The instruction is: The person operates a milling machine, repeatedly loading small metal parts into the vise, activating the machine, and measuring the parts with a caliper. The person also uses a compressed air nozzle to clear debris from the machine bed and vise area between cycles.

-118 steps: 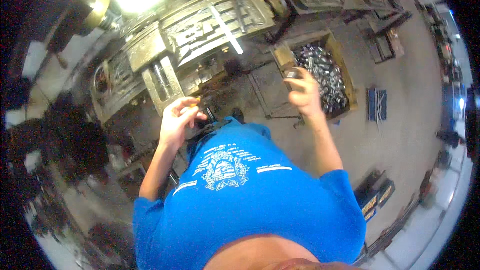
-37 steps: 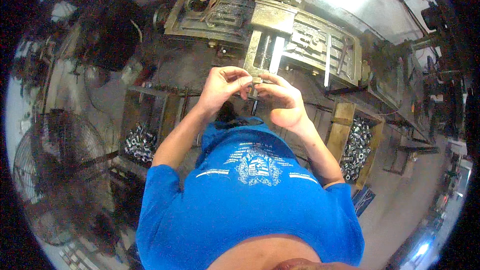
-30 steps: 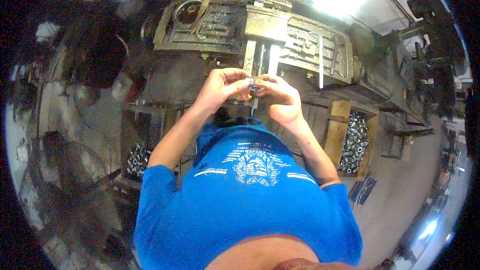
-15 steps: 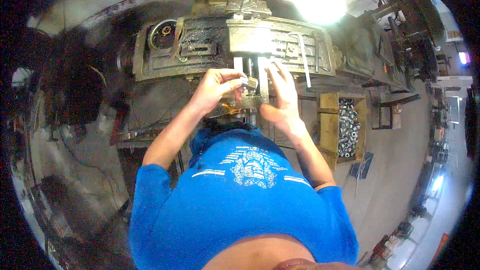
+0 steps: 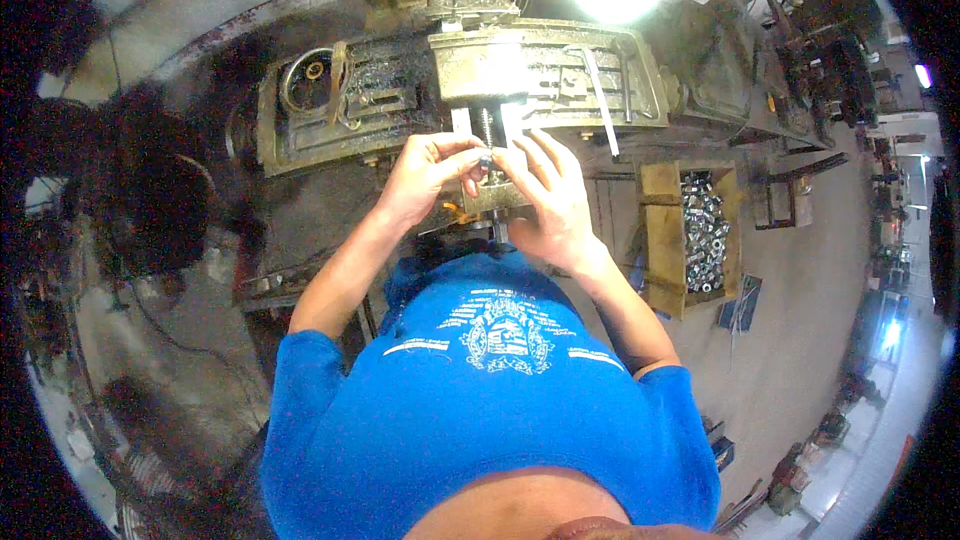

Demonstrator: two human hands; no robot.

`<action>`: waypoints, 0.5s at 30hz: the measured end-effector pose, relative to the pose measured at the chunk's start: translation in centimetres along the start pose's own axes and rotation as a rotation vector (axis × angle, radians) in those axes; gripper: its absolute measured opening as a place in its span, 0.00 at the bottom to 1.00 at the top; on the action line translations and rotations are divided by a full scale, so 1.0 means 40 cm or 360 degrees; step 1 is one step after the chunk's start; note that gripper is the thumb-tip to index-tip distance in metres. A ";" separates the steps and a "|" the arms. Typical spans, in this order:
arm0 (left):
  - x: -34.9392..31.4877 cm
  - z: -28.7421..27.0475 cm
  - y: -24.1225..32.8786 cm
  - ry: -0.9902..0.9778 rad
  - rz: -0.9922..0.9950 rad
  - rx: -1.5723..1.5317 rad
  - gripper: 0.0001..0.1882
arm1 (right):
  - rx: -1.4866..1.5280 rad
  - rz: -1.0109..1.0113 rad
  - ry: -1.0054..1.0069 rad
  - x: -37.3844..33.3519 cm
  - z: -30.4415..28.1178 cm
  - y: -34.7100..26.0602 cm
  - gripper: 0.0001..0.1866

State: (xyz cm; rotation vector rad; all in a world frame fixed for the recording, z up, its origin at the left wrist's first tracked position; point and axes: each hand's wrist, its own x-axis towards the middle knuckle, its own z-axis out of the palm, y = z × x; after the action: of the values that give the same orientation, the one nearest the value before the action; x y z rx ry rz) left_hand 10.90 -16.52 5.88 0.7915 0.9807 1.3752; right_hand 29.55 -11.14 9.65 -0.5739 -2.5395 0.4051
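My left hand [image 5: 425, 175] pinches a small silvery metal piece [image 5: 487, 159] between thumb and fingertips, over the front part of a machine vise [image 5: 480, 70]. The piece is too small and too covered to tell its exact kind. From the other side my right hand [image 5: 552, 190] reaches in, its index fingertip at or touching the piece. The other fingers of that hand are stretched out and its thumb is apart, lower down. Between the hands, the vise screw [image 5: 487, 125] shows partly; the fingers hide some of the vise's front.
The vise sits on a slotted machine table [image 5: 390, 135] strewn with metal chips. A ring-shaped part [image 5: 313, 71] lies at its left, a long pale bar [image 5: 600, 100] at its right. At right stands a wooden box [image 5: 662, 240] of metal nuts [image 5: 704, 240]. A bright lamp shines above.
My right hand has moved left from the vise's right side, its index finger now at the piece in my left hand. My left hand still pinches the piece. The view has shifted slightly.
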 end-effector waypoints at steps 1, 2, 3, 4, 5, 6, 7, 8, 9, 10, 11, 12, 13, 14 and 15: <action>-0.002 0.001 -0.001 0.0004 -0.0014 0.0016 0.09 | -0.0038 -0.0009 0.0029 -0.005 0.007 0.007 0.40; -0.003 0.000 -0.001 0.0010 -0.0025 0.0032 0.09 | -0.0033 0.0005 0.0008 -0.007 0.007 0.011 0.40; -0.005 0.000 -0.002 0.0017 -0.0036 0.0047 0.09 | -0.0027 0.0019 -0.0012 -0.010 0.007 0.013 0.40; -0.006 0.000 -0.006 0.0023 -0.0052 0.0027 0.09 | -0.0022 0.0032 -0.0033 -0.013 0.007 0.015 0.41; -0.006 -0.002 -0.012 0.0028 -0.0064 0.0007 0.09 | -0.0039 0.0033 -0.0044 -0.015 0.007 0.016 0.41; -0.006 -0.002 -0.016 0.0033 -0.0076 -0.0013 0.09 | -0.0057 0.0033 -0.0055 -0.018 0.007 0.017 0.41; -0.005 -0.001 -0.017 0.0033 -0.0060 0.0004 0.09 | -0.0075 0.0033 -0.0065 -0.021 0.006 0.018 0.41; -0.004 0.001 -0.019 0.0037 -0.0042 0.0022 0.10 | -0.0081 0.0047 -0.0071 -0.020 0.000 0.018 0.41; -0.004 0.002 -0.021 0.0042 -0.0024 0.0039 0.10 | -0.0087 0.0060 -0.0077 -0.017 -0.010 0.015 0.41; -0.004 0.003 -0.022 0.0059 -0.0038 0.0041 0.10 | -0.0092 0.0073 -0.0083 -0.015 -0.018 0.015 0.41; -0.002 0.004 -0.023 0.0073 -0.0048 0.0040 0.09 | -0.0094 0.0082 -0.0070 -0.016 -0.024 0.020 0.41; 0.000 0.005 -0.023 0.0087 -0.0059 0.0040 0.09 | -0.0095 0.0091 -0.0058 -0.018 -0.030 0.026 0.41; 0.002 0.006 -0.021 0.0094 -0.0044 0.0076 0.09 | -0.0097 0.0100 -0.0046 -0.017 -0.035 0.030 0.41; 0.003 0.009 -0.017 0.0101 -0.0031 0.0112 0.09 | -0.0085 0.0071 -0.0028 -0.013 -0.040 0.029 0.40; 0.004 0.012 -0.015 0.0109 -0.0018 0.0148 0.09 | -0.0073 0.0042 -0.0010 -0.006 -0.045 0.024 0.40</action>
State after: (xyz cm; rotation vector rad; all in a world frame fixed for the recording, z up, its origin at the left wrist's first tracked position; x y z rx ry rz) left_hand 11.57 -16.35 5.52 0.8110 1.1073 1.3621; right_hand 31.00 -10.12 10.69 -0.6249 -2.5556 0.3592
